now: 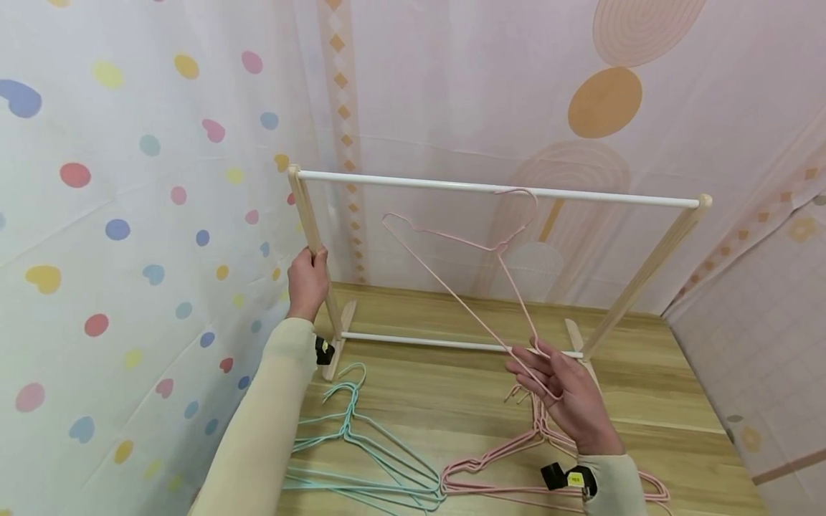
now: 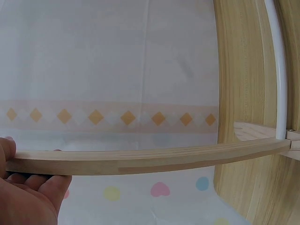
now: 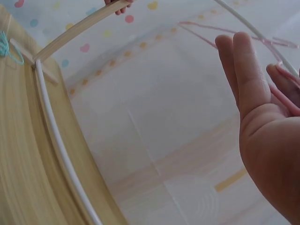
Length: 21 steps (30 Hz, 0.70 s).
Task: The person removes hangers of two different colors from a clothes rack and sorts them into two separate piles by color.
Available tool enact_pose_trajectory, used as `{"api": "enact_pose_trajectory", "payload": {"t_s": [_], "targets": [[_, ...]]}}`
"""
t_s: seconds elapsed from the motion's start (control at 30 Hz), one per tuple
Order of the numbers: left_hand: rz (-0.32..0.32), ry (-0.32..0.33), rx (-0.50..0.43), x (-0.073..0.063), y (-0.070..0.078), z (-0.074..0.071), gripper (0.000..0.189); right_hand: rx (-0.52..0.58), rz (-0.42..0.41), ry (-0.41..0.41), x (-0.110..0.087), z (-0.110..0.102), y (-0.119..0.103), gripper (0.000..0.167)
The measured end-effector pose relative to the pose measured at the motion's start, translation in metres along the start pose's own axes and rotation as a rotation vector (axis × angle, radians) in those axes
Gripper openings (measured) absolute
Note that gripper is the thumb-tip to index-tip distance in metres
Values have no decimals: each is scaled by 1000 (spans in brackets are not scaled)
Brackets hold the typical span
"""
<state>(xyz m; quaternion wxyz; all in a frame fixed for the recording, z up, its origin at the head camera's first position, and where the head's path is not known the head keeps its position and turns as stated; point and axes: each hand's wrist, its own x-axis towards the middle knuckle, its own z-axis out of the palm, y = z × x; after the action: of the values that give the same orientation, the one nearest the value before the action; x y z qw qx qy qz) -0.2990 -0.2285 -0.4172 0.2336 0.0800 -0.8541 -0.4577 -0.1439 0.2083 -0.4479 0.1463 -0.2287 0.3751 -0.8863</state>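
Observation:
My right hand [image 1: 571, 394] holds a pink clothes hanger [image 1: 502, 249] by one end, its wire running between the thumb and the extended fingers. The hanger slants up and left from the hand, and its hook overlaps the white top rod [image 1: 413, 183] in the head view. In the right wrist view, the fingers [image 3: 251, 70] stretch upward beside the pink wire. On the rack's left side, my left hand [image 1: 307, 282] grips the wooden upright [image 2: 140, 161], thumb on one side and fingers on the other.
Several turquoise hangers [image 1: 381, 444] lie on the wooden tabletop [image 1: 426, 387] in front of the rack. Several pink hangers [image 1: 490, 456] lie right of them, under my right hand. A white lower rod [image 1: 426, 341] joins the rack's feet. Patterned curtains [image 1: 161, 215] stand close behind and at both sides.

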Motion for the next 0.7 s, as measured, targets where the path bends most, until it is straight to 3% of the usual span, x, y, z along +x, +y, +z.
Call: {"api": "enact_pose_trajectory", "payload": {"t_s": [0.2, 0.7], "targets": [[-10, -9, -5, 0, 0, -1, 39, 8, -6, -44, -12, -9, 3, 47], [-15, -3, -11, 0, 1, -2, 36, 18, 20, -46, -40, -35, 1, 50]]}}
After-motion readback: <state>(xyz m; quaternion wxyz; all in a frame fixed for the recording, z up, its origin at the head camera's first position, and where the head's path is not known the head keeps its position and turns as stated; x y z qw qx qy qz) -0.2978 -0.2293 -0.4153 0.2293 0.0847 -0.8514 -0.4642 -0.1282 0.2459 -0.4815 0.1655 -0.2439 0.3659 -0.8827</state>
